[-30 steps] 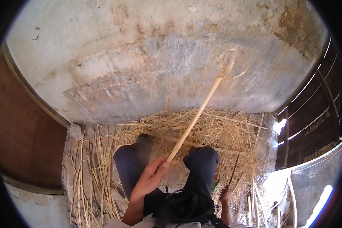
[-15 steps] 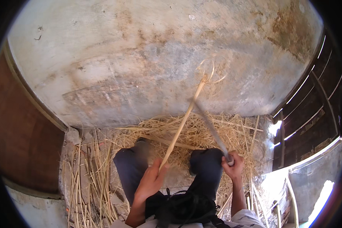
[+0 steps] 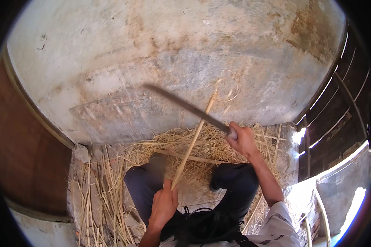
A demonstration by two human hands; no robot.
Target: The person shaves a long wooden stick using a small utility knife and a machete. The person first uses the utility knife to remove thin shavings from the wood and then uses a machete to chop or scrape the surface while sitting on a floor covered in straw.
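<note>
My left hand (image 3: 164,206) is closed round the near end of a long pale strip of split bamboo or cane (image 3: 193,142), which slants up and away to the right. Thin curled shavings (image 3: 224,88) hang at the strip's far end, in front of the wall. My right hand (image 3: 244,140) grips the pale handle of a long-bladed knife (image 3: 185,106). Its dark blade points up to the left and crosses over the strip; whether the two touch I cannot tell.
A heap of straw-like shavings (image 3: 144,150) covers the floor between my knees and the stained wall (image 3: 160,53). Several thin strips (image 3: 90,197) lie at the left, beside a brown panel (image 3: 33,152). Dark slatted boards (image 3: 338,123) stand at the right.
My right hand has moved up and away from me, and the blade has swung out past the strip to the left. The strip's far end has dipped a little.
</note>
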